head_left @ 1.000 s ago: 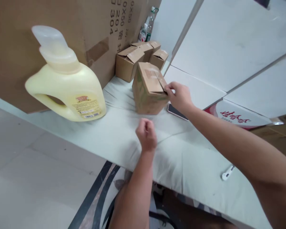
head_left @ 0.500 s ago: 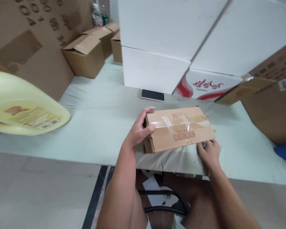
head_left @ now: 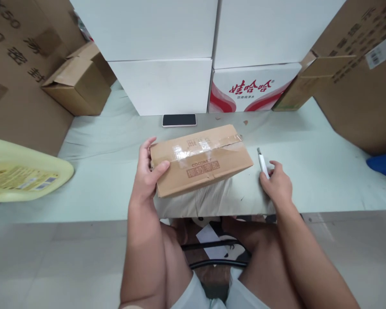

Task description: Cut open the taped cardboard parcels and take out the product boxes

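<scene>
Carton (head_left: 202, 165) lies between both hands (head_left: 144, 178) (head_left: 279, 185), touching only the left.

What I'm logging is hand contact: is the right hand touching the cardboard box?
No, pale green cloth shows between the right hand and the cardboard box.

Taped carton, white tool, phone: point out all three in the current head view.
Taped carton (head_left: 202, 159): head view, on its taped face, near the middle.
White tool (head_left: 263, 164): head view, on its white body.
Phone (head_left: 179, 120): head view, on its dark screen.
</scene>
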